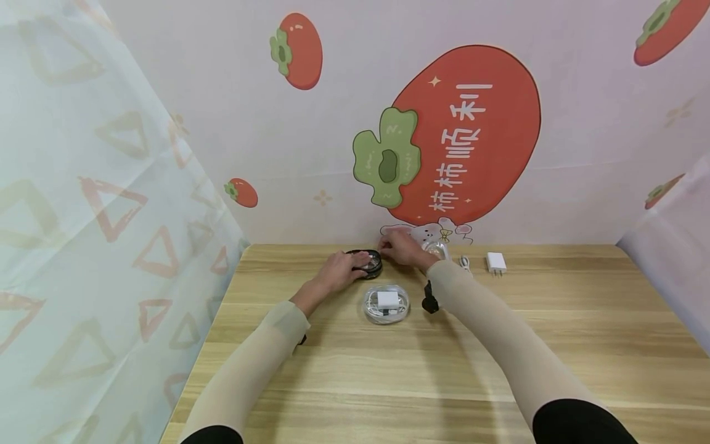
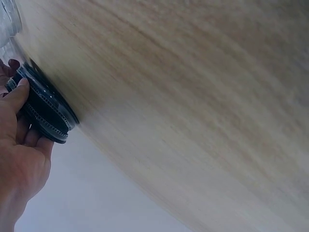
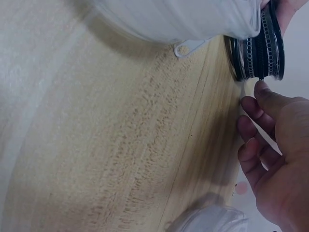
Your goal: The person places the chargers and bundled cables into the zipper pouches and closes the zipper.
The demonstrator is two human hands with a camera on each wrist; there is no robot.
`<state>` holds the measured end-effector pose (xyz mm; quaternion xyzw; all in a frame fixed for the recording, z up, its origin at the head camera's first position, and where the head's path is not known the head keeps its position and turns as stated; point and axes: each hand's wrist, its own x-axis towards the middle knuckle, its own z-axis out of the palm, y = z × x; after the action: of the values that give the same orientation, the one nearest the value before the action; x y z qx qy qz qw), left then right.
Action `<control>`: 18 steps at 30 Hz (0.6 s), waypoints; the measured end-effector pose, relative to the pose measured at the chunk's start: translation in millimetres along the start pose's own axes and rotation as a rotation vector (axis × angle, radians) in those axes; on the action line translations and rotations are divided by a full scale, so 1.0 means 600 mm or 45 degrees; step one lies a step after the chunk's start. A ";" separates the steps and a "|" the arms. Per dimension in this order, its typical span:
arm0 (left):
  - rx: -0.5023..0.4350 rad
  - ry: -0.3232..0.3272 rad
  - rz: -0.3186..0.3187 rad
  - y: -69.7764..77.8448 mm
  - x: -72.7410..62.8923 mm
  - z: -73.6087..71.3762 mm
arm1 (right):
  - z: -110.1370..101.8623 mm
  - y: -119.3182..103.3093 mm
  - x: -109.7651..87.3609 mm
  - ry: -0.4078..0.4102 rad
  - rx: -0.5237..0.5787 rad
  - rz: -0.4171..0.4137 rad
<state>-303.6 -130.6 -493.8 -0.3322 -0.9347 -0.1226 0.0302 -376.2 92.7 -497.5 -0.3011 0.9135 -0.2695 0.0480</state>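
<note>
A small round black case (image 1: 376,266) with a zipper round its side is near the table's back edge. My left hand (image 1: 339,270) grips it, thumb on one face and fingers on the other, as the left wrist view shows with the case (image 2: 50,108) held on edge. At the case's right side is my right hand (image 1: 400,248). In the right wrist view its thumb and index finger pinch at the end of the zipper (image 3: 261,50), and the other fingers are curled. In front of both hands sits a clear round case (image 1: 373,316) with a white cable and a white charger (image 1: 387,300).
Another clear round pouch (image 1: 438,249) is partly hidden behind my right wrist. Further right lie a white cable (image 1: 465,263) and a white charger plug (image 1: 496,263). A patterned cloth (image 1: 310,209) hangs along the table's back edge, with more cloth at the sides.
</note>
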 end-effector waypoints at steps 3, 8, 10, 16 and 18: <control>0.001 -0.009 -0.004 0.001 0.001 0.001 | 0.001 0.001 -0.001 -0.003 0.023 0.009; -0.005 -0.019 -0.003 0.001 0.003 0.001 | 0.002 0.005 -0.004 -0.005 0.074 0.021; -0.023 -0.024 -0.006 0.000 0.003 0.002 | 0.002 0.006 -0.005 -0.011 0.093 0.020; -0.077 -0.020 -0.011 -0.005 0.005 0.004 | -0.005 0.005 -0.011 -0.023 0.150 0.003; -0.087 -0.018 -0.009 -0.006 0.005 0.004 | -0.011 0.004 -0.013 -0.021 0.164 0.000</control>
<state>-308.5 -130.8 -496.6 -0.3305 -0.9314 -0.1521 0.0118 -372.4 101.8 -493.7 -0.2994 0.8938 -0.3253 0.0748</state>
